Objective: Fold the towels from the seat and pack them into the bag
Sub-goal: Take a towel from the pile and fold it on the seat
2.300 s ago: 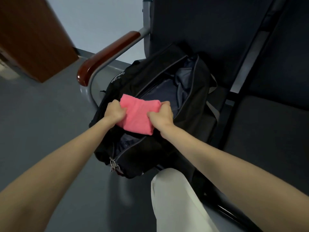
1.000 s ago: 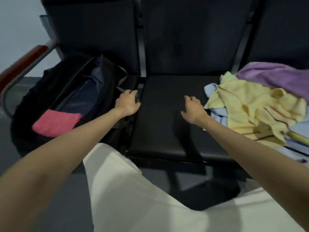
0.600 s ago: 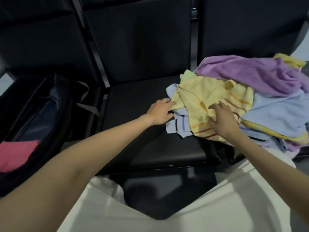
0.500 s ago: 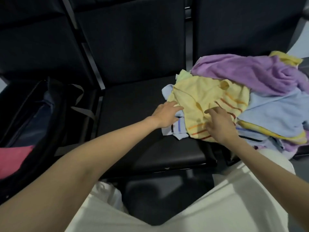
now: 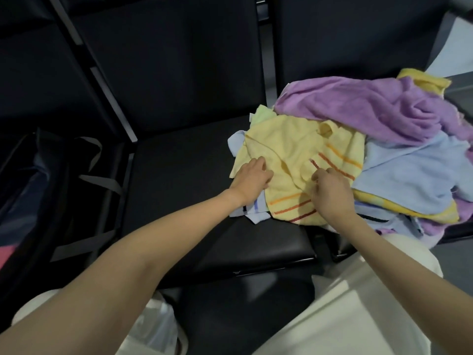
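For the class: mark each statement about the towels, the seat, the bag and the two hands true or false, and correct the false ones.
1. Both hands are on the yellow striped towel. True: the left hand and the right hand touch it.
2. The purple towel lies in the bag. False: it tops the pile on the seat.
3. The bag stands to the left of the pile. True.
4. The yellow striped towel is neatly folded. False: it lies crumpled.

Single head view, looking forward-down, close over seat [image 5: 194,190] and towel pile [image 5: 358,139].
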`<state>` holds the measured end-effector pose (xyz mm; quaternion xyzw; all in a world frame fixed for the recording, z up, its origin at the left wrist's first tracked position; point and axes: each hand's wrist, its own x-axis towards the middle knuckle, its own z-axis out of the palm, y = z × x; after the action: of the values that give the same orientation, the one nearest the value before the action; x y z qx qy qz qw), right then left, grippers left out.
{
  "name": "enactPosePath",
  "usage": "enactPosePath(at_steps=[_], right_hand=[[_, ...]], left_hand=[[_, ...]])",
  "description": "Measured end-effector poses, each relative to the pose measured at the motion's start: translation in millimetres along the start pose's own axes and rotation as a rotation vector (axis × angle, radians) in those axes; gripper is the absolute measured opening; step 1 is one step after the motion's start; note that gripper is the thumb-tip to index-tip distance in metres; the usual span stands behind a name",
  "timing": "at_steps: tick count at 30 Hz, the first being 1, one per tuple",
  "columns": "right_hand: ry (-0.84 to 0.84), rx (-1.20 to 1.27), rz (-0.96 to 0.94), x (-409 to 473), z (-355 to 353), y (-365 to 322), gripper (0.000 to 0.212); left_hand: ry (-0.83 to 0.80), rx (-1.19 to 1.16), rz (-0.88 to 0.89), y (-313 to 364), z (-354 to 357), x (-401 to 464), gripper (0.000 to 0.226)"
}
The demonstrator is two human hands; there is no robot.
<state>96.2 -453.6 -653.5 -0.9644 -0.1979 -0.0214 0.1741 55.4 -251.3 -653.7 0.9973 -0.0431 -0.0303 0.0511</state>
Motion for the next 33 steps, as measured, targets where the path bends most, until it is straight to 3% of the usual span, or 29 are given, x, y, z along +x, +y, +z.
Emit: enactPosePath(at_steps=[5, 10, 15, 17, 20, 23, 25, 27, 29, 30, 31, 33], right_hand=[[0.168, 0.583, 0.173, -9, -17, -15, 0.011], [0.218, 0.799, 0.306, -19, -26, -31, 0.008], [0.171, 1.118, 0.492, -27, -23, -52, 0.016], [0.197, 1.156, 0.408, -37, -21, -58, 0.023], [0.233, 1.075, 0.248, -52, -20, -64, 0.027], [0.224, 0.914, 0.265, -65, -14, -69, 0.018], [0.144, 0.755, 0.304, -74, -7, -70, 0.010], [-0.059, 0.583, 0.297, -83, 2, -69, 0.014], [-0.305, 0.301, 0.230, -90, 8, -69, 0.023], [-0.342, 0.123, 0.191, -94, 8, -73, 0.021], [-0.271, -0.008, 0.123, -98, 8, -78, 0.015], [-0.091, -0.105, -0.058, -102, 9, -91, 0.018]], left_hand=[[0.063, -0.145, -0.015, -9, -18, -14, 0.012], [-0.032, -0.288, -0.012, -20, -44, -53, 0.008], [-0.080, -0.125, 0.008, -41, -52, -84, 0.026], [-0.066, -0.054, 0.012, -50, -53, -98, 0.028], [-0.014, -0.035, -0.040, -64, -57, -120, 0.032], [0.156, -0.044, -0.183, -71, -59, -137, 0.032], [0.213, -0.030, -0.253, -74, -53, -148, 0.031], [0.248, -0.074, -0.331, -76, -41, -155, 0.025], [0.296, -0.248, -0.438, -74, -29, -158, 0.015], [0.327, -0.387, -0.521, -69, -25, -157, 0.008], [0.345, -0.529, -0.608, -63, -21, -156, 0.006], [0.270, -0.769, -0.791, -55, -12, -154, 0.034]])
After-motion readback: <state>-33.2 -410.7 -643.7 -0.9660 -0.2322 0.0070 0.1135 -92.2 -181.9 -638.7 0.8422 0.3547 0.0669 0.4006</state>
